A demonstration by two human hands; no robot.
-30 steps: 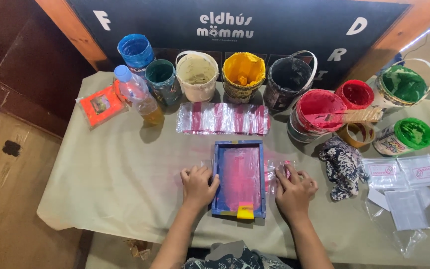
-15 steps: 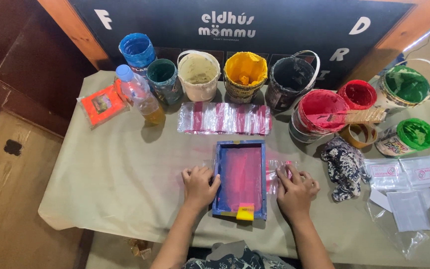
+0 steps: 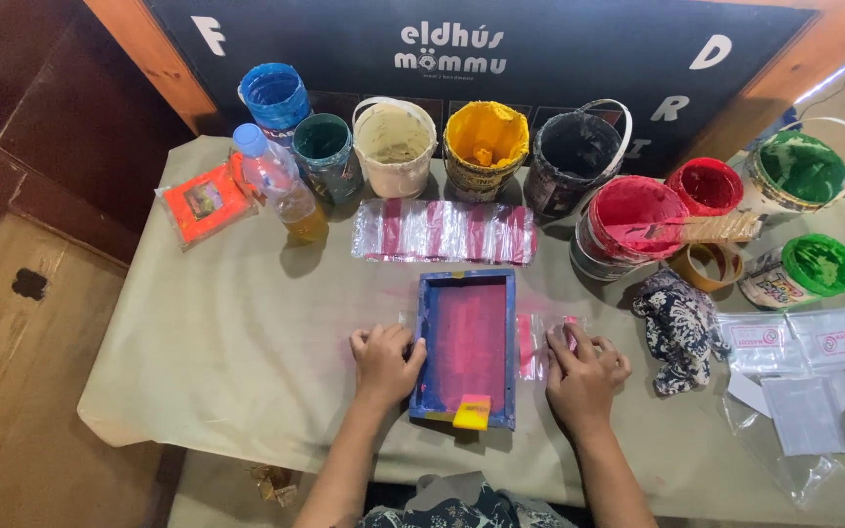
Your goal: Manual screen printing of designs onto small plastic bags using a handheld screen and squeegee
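Hands on a blue-framed pink screen (image 3: 468,344).
Left hand (image 3: 384,360) curled against its frame; right hand (image 3: 582,372) pressing flat a clear plastic bag (image 3: 534,337); glossy paint tubs (image 3: 484,147) behind.

A small rectangular printing screen frame (image 3: 466,348) lies flat on the tabletop, its long sides running away from the person. The frame is blue, smeared with paint, and the mesh inside is soaked pink-red. A yellow squeegee (image 3: 472,412) with a pink top rests across its near edge. Just beside the frame's right side lies a small clear plastic bag (image 3: 532,344) with a pink printed stripe, flat on the tabletop. The left hand (image 3: 384,362) presses on the frame's left edge; the right hand (image 3: 582,373) rests on the bag.
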